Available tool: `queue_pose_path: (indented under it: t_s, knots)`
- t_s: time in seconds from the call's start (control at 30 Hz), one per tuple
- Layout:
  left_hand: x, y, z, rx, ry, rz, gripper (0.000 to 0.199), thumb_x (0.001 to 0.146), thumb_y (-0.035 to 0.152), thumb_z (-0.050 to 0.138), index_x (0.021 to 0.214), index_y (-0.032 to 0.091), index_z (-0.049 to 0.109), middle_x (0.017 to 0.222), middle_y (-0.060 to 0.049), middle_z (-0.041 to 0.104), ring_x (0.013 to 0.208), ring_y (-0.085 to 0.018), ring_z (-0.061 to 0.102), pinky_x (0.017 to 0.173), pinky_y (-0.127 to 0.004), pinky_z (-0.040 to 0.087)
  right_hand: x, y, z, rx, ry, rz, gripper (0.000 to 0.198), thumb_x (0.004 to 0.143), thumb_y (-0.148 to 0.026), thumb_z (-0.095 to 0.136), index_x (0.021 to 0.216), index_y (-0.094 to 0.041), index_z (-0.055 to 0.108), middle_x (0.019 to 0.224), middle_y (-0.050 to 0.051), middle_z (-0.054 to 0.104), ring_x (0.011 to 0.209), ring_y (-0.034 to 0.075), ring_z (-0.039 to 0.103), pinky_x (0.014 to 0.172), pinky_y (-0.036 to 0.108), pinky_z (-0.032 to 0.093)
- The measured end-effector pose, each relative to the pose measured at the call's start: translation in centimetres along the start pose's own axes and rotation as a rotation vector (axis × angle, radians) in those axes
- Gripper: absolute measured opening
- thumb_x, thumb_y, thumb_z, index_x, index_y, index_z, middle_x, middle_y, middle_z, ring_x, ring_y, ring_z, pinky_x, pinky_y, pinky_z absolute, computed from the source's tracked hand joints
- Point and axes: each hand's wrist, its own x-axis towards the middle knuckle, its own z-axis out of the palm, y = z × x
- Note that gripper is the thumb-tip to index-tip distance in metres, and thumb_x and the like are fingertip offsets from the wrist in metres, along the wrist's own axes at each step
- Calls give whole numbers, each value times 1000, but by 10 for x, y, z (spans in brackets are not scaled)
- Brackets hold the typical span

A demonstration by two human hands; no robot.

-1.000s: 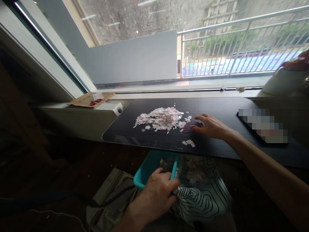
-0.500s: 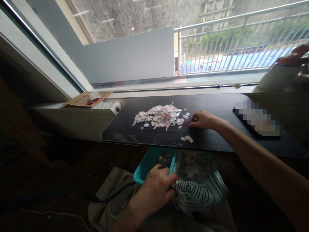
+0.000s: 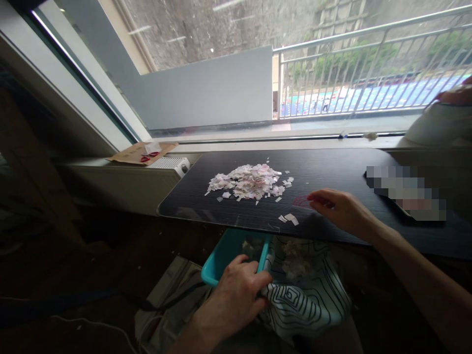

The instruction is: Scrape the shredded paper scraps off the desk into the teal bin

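Observation:
My left hand [image 3: 241,287] is closed on the near right rim of a turquoise plastic bin [image 3: 211,270], together with the edge of a pale cloth bag [image 3: 309,307] with dark line patterns. Pale scraps show inside the bag, and something clear and crumpled lies in the bin. Over the black tabletop [image 3: 332,164], the fingertips of my right hand [image 3: 334,206] pinch a thin, see-through pinkish plastic piece [image 3: 301,201]; its exact kind is unclear. Left of it lies a heap of small cut paper scraps [image 3: 254,181], with several loose pieces [image 3: 290,218] near the front edge.
A blurred-out flat, dark-edged object [image 3: 405,191] lies on the right of the tabletop. Red-handled scissors [image 3: 149,156] rest on brown cardboard [image 3: 129,153] above a radiator [image 3: 173,166]. Behind is a window with a railing. Part of another person's hand [image 3: 457,94] shows at far right.
My right hand has drawn back from the paper heap, toward the right and nearer to me, with the pinkish plastic piece. My left hand stays on the bin rim. The view has shifted slightly.

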Motion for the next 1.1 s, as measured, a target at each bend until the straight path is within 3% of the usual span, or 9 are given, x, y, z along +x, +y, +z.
queue_pose_path:
  t_s: [0.33,0.57,0.67,0.9,1.0,1.1]
  knots:
    - [-8,-2,-5,-33,13,-38,17,74,12,56,86,22,62,77,1,59,79,-17,57,98,-39,34,-47,-25,-6,85,-175,-200,22,90,-33,47,98,-23,65,86,4,65,67,13,58,57,24,45]
    - [-6,3,-4,-18,10,-28,12,74,14,58,83,21,62,74,1,57,77,-18,56,98,-40,35,-23,-34,12,115,-61,-180,23,92,-34,45,99,-23,64,90,4,64,72,14,59,67,27,48]
    - [-5,3,-4,-20,24,-21,14,74,14,57,84,21,62,73,1,56,77,-17,56,99,-40,34,-14,-31,18,105,-72,-212,25,92,-32,43,100,-23,65,94,5,64,78,16,61,73,29,49]
    - [-4,1,-2,-24,35,-20,14,73,14,57,83,21,62,74,1,57,76,-17,56,97,-39,36,-47,-30,0,184,-184,-205,23,92,-33,44,100,-23,64,94,6,64,80,17,61,70,28,49]
    - [-4,3,-3,-13,26,-24,15,73,15,59,85,21,63,74,1,57,78,-18,57,97,-39,35,-43,-30,0,215,-115,-147,21,92,-32,45,102,-23,61,94,6,62,78,15,61,69,27,49]
    - [-4,5,-3,-26,26,-33,16,72,15,59,86,22,63,74,1,57,79,-18,57,98,-39,34,-16,-26,14,221,15,-104,22,91,-31,45,105,-22,59,95,6,61,77,15,61,67,27,50]
